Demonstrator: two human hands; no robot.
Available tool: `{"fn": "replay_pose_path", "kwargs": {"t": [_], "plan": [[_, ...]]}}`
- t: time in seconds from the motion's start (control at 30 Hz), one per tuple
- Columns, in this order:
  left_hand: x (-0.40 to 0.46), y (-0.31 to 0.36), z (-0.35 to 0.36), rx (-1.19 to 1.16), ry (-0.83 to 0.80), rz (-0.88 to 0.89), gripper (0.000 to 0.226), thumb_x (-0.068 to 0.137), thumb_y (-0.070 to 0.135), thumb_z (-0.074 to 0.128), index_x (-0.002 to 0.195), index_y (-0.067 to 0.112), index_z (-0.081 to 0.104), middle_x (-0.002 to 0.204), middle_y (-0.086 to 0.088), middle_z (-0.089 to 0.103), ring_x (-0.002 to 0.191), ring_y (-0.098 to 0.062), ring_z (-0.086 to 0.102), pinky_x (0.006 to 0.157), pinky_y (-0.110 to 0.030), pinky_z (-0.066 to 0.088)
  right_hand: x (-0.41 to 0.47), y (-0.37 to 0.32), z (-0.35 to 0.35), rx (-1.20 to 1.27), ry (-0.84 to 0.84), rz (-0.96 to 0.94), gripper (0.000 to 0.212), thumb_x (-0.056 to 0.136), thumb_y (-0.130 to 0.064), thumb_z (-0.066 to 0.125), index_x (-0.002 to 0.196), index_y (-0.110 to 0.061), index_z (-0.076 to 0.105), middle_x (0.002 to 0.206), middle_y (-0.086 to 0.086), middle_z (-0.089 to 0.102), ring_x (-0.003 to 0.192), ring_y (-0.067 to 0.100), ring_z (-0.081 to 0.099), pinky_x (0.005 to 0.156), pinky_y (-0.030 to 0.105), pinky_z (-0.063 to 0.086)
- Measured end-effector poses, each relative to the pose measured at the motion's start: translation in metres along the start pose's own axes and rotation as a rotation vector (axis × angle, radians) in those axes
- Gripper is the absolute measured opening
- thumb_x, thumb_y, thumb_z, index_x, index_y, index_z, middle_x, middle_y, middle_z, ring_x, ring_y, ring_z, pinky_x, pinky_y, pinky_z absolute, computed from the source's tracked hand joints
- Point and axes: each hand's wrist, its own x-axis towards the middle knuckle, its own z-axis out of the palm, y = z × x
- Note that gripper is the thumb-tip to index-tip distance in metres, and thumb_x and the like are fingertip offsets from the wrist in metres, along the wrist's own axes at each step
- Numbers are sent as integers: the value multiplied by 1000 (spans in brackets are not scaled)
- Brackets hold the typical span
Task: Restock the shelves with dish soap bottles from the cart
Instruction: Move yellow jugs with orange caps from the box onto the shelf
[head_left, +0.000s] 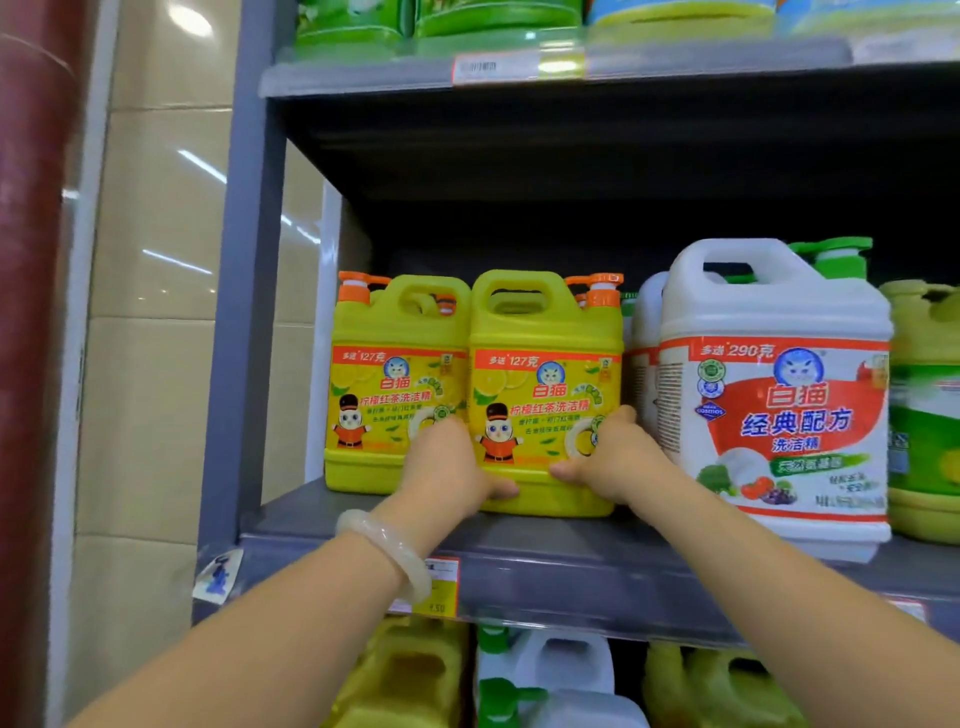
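Left hand: the left hand (448, 462) grips the lower left edge of a yellow dish soap bottle (545, 395), its thumb (501, 488) lying flat across the front of the base and the other fingers curled out of sight around the bottle's left side.
Right hand: the right hand (613, 457) grips the bottle's lower right edge, thumb pointing left along the front, the remaining fingers wrapped around the right side.
Held bottle: it stands upright between the two hands on the grey shelf (571, 566), just back from the front lip, orange pump cap at its top right.
Left of the left fingers: a second yellow bottle (387, 384) of the same kind, standing just beside the held one, their sides touching or nearly so.
Right of the right fingers: a large white jug (779, 395) with a red label and green pump, upright, very near the knuckles.
Wrist: a pale translucent bangle (387, 548) circles the left wrist.
Below the hands: a red price tag (441, 582) on the shelf lip, and under it more yellow and white bottles, blurred.
Above the fingers: an upper shelf (519, 73) carrying green containers.
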Motion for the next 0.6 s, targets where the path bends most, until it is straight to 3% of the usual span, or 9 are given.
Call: {"fn": "replay_pose_path", "kwargs": {"t": [0.1, 0.6], "plan": [[5, 5, 1, 25, 0, -6, 73, 64, 46, 81, 119, 10, 50, 117, -5, 60, 109, -24, 57, 85, -31, 47, 3, 4, 7, -13, 45, 15, 90, 81, -32, 71, 140, 6, 15, 143, 21, 39, 129, 33, 43, 102, 36, 38], [19, 4, 11, 27, -33, -14, 71, 69, 42, 80, 121, 7, 46, 116, -8, 60, 106, -25, 59, 80, -31, 47, 9, 4, 18, -96, 126, 29, 94, 83, -38, 69, 141, 8, 11, 142, 23, 38, 129, 34, 42, 102, 38, 38]]}}
